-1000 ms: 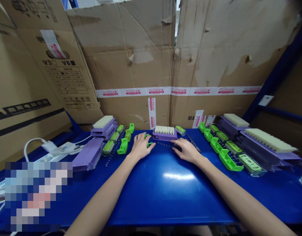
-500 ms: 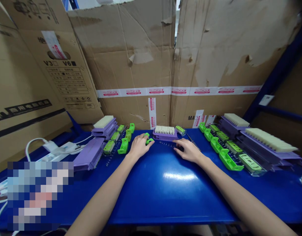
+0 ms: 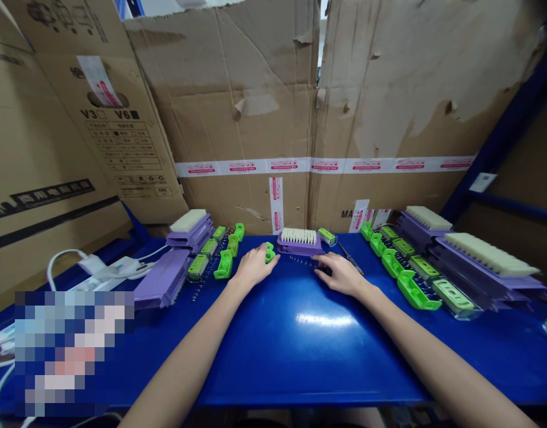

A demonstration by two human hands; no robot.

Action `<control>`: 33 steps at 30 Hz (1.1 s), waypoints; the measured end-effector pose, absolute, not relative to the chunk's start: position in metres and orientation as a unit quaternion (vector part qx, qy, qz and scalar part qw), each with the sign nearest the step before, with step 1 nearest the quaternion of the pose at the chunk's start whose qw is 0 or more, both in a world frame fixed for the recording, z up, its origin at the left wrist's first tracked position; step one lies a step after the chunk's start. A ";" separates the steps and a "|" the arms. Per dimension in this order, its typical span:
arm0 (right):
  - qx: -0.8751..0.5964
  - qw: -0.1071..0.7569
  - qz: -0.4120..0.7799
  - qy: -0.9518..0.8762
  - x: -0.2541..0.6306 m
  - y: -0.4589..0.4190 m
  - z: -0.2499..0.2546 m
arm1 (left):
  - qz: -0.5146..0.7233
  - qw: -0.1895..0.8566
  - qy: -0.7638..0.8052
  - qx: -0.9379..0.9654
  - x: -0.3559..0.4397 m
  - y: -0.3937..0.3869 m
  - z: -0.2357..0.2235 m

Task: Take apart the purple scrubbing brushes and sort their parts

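Observation:
My left hand (image 3: 254,265) rests on the table with its fingers curled round a bright green plastic part (image 3: 270,254), which is partly covered by the hand. To the right, my right hand (image 3: 339,273) lies low on the tabletop, index finger and thumb apart, holding nothing that I can see. Its index fingertip is close to the end of a thin coil spring (image 3: 300,260). Just behind the spring sits a purple brush head (image 3: 299,242) with pale bristles facing up. A small green block in clear plastic (image 3: 327,236) stands beside it. A slim dark tool (image 3: 352,259) lies behind my right hand.
At left are stacked purple brush pieces (image 3: 164,278), boxed green blocks (image 3: 197,267), springs and green parts (image 3: 223,264). A similar row with green parts (image 3: 416,291) and bristled brushes (image 3: 492,252) stands at right. Cardboard (image 3: 238,131) walls the back; a power strip (image 3: 104,273) lies left.
Very little differs. My left hand and the green part have shifted slightly, and my right hand is almost still.

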State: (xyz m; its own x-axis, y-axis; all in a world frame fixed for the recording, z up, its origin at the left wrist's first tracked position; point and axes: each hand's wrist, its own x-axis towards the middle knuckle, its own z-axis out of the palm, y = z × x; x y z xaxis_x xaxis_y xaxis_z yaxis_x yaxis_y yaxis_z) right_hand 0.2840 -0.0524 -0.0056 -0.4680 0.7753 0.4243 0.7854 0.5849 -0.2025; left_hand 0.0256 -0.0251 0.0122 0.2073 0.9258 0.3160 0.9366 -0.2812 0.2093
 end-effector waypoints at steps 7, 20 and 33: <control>-0.455 0.241 -0.008 -0.857 0.284 -0.052 -0.006 | -0.171 -0.015 -0.620 -0.766 0.028 -0.027 0.016; -0.493 0.287 -0.107 -0.814 0.284 -0.049 -0.003 | -0.246 -0.014 -0.583 -0.774 0.021 -0.013 0.002; -0.720 0.172 -0.084 -0.667 0.296 -0.002 0.003 | -0.239 0.034 -0.569 -0.786 0.026 -0.016 0.000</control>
State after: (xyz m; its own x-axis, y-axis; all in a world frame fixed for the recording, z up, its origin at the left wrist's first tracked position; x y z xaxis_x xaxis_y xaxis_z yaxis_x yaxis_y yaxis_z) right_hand 0.2964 -0.0019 0.0025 0.0959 0.9320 0.3496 0.9894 -0.0509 -0.1358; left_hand 0.0257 -0.0160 0.0001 0.2387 0.8779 0.4150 0.9107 -0.3508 0.2181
